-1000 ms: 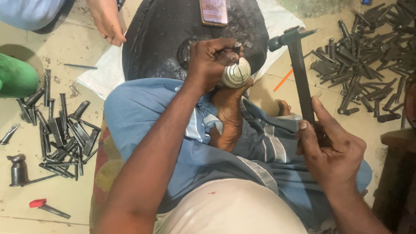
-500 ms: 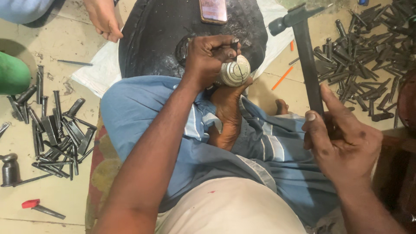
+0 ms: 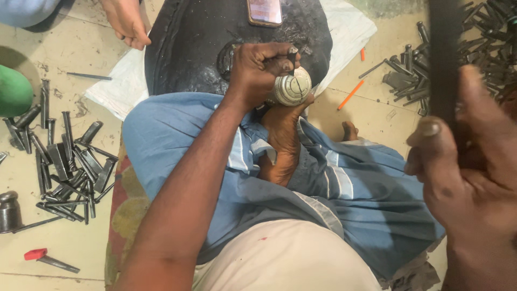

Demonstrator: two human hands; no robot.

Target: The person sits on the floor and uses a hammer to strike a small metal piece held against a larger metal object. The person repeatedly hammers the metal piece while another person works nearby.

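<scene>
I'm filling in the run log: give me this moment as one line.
left hand: holds punch on round metal piece | right hand: grips raised hammer | foot: props piece

A pale tiled floor (image 3: 64, 253) carries heaps of dark metal punches (image 3: 64, 161), a white cloth (image 3: 116, 89), two orange sticks (image 3: 351, 94) and a red-handled tool (image 3: 48, 258).

left hand (image 3: 264, 67) grips a punch (image 3: 292, 55) on a round metal piece (image 3: 291, 87).

Phone (image 3: 264, 11) on black block (image 3: 188, 37); loose metal punches (image 3: 64, 161) on floor; orange pencil (image 3: 350, 95).
</scene>
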